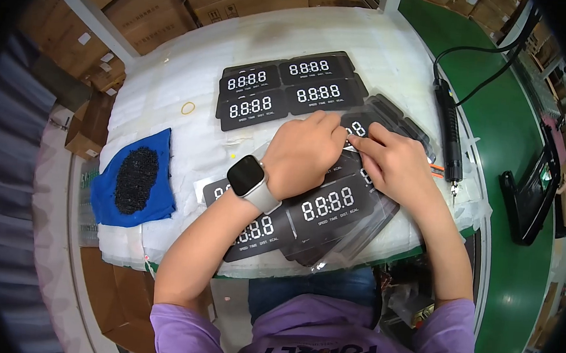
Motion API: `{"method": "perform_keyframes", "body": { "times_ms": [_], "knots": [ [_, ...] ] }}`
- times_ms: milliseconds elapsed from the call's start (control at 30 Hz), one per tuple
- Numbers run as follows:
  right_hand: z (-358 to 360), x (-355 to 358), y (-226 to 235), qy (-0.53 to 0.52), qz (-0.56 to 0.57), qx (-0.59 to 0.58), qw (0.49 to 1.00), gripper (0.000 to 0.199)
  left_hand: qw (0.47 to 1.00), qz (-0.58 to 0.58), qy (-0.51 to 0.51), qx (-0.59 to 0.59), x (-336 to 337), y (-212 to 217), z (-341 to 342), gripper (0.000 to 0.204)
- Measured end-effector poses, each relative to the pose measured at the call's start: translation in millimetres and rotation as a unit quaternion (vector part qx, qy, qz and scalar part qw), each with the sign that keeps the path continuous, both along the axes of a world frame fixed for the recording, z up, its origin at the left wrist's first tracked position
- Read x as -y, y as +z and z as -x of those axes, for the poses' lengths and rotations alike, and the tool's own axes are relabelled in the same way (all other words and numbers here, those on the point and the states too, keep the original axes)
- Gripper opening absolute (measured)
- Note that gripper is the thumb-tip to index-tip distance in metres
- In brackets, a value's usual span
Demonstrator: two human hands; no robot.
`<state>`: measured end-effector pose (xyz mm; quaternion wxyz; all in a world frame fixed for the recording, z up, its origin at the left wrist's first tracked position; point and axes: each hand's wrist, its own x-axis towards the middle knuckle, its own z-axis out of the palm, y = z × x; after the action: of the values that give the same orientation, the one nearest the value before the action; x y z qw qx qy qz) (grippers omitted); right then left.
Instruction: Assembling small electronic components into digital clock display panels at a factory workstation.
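Four black display panels laid out flat, one blue cloth, one yellow rubber band.

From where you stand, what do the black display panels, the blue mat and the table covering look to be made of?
Black display panels: likely thin rigid plastic, with a slight sheen and printed white digits; some sit in clear film.
Blue mat: cloth, matte, with soft rumpled edges, under a heap of small black parts.
Table covering: probably white foam sheet, dull and faintly wrinkled.

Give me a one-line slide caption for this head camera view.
Both hands, left hand and right hand, pinch a black display panel over a white padded table beside a blue cloth.
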<state>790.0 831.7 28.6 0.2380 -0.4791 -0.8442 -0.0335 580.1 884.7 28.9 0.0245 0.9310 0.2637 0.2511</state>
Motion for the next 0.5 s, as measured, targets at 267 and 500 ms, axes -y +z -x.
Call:
{"method": "perform_keyframes", "body": {
  "times_ms": [267,500],
  "knots": [
    [-3,-1,-1,-0.014,0.024,-0.001,1.000,0.023,0.989,0.136,-0.064,-0.008,23,37,53,0.016],
    [-24,-19,0,-0.104,0.203,-0.246,0.942,0.041,0.974,0.168,-0.038,0.148,35,18,78,0.015]
  ]
}}
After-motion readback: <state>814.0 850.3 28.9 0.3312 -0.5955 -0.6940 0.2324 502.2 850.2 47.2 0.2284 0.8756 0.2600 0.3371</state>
